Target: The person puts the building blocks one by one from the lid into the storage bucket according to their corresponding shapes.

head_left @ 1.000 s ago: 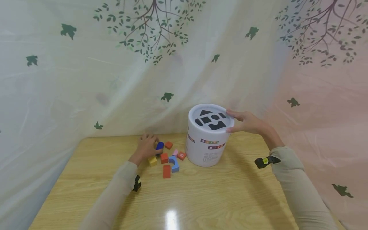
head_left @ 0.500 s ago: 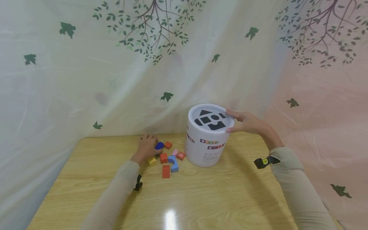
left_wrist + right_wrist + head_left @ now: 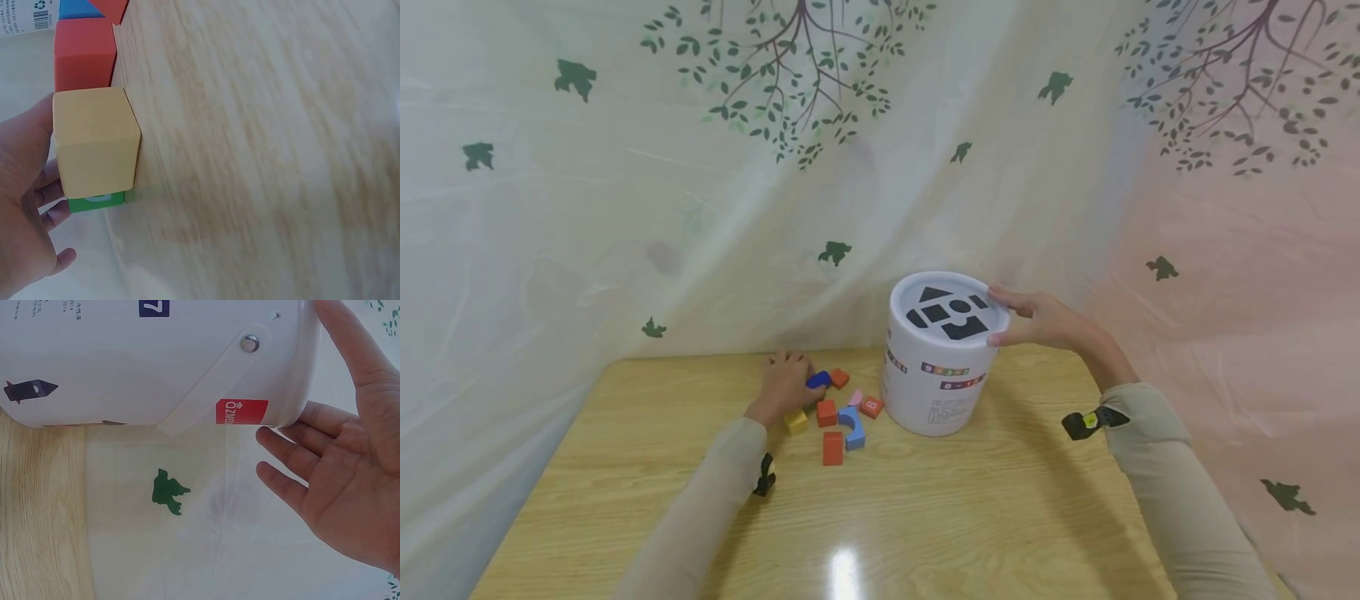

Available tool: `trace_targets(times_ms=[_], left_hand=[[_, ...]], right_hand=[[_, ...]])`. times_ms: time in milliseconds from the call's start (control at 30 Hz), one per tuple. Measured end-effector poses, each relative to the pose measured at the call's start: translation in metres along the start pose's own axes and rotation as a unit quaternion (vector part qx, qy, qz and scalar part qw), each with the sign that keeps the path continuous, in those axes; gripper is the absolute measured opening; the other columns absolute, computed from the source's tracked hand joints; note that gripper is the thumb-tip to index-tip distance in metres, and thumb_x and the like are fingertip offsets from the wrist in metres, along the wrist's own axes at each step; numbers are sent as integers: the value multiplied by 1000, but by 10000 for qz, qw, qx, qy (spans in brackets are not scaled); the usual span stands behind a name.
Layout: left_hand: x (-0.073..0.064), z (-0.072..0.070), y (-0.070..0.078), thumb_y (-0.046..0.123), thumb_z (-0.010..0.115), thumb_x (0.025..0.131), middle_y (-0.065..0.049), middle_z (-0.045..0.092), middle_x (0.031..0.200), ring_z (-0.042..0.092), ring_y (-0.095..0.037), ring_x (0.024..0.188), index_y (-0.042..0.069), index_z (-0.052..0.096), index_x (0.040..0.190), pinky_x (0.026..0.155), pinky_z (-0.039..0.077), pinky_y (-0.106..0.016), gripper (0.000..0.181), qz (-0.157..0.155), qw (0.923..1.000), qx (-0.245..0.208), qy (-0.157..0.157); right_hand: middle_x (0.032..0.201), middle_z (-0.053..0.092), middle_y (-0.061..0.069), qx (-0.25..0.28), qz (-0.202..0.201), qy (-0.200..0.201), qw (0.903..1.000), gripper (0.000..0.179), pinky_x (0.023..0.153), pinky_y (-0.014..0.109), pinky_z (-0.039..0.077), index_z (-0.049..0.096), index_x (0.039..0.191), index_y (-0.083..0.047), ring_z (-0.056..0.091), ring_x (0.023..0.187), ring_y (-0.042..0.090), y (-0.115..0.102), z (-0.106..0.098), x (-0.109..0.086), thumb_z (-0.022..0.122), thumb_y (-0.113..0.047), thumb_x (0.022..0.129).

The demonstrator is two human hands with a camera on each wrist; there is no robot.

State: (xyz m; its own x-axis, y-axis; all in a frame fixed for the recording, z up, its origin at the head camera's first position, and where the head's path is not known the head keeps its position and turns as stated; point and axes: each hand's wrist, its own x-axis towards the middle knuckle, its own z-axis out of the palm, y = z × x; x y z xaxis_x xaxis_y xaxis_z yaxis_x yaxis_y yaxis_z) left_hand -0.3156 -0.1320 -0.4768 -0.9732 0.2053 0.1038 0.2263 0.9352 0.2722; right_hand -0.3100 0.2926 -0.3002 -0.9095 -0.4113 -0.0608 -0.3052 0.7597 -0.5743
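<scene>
Holding an upright white tub (image 3: 925,387) near its top on the tabletop (image 3: 962,517), the right hand (image 3: 1051,321) has a widely spread grip, seemingly for steadiness. The left hand's (image 3: 784,385) narrower grip pinches a dark blue block (image 3: 819,380) among loose blocks (image 3: 827,413) nearby.

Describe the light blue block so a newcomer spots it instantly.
In the head view, find the white tub on the wooden table. Among small blocks to its left, the light blue block sits just right of a red cube. Its curved notch and paler shade distinguish it from the dark blue block.
</scene>
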Motion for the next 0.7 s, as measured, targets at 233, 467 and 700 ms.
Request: trace_targets(times_ms=[233, 467, 700], left_hand=[[1, 1, 4, 41, 75, 89, -13, 63, 112, 44, -35, 115, 5, 67, 101, 101, 35, -58, 39, -40, 10000, -48, -73], [1, -1, 6, 40, 76, 89, -14, 63, 112, 44, -36, 114, 5, 68, 104, 99, 37, -58, 39, 27, 9999, -92, -70], [0, -9, 8, 40, 75, 89, -14, 62, 118, 47, -38, 118, 3, 70, 112, 102, 39, -61, 43, 102, 9998, -150, 42]], right_hand=[[169, 24, 6, 2, 37, -30, 10000, 99, 114, 72, 25, 28, 161, -22, 27, 150, 51, 0, -1, 0, 82, -50, 82], [169, 23, 8, 4, -53, -82, 10000, 98, 115, 71, 24, 28, 161, -19, 25, 150, 51, -2, -3, -1, 81, -47, 84], [169, 22, 8, 22, -29, -75, 10000, 98, 115, 71, 25, 28, 161, -19, 26, 150, 52, -1, -3, -3, 81, -47, 84]])
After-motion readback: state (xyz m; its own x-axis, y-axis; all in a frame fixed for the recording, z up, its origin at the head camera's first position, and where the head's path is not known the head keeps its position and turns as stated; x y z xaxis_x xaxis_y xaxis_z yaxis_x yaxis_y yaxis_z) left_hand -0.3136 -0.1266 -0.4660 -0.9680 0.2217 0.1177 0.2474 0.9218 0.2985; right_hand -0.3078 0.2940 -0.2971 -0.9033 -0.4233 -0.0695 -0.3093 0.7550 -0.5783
